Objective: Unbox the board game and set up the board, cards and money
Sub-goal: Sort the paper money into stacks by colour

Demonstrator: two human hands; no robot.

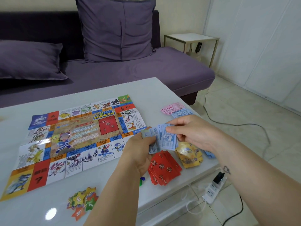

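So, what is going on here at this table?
A person seems to be sorting play money. The left hand and the right hand both hold a bunch of blue notes above the table. The board lies unfolded on it. Red cards and yellow cards lie in loose piles near the hands, pink notes and a second blue stack further back, star tokens in front.

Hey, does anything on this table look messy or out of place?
The red question-mark cards lie splayed rather than stacked, and the gold-backed cards sit in a loose heap near the right edge of the white table. The paper game board shows fold creases and isn't fully flat. Nothing looks torn.
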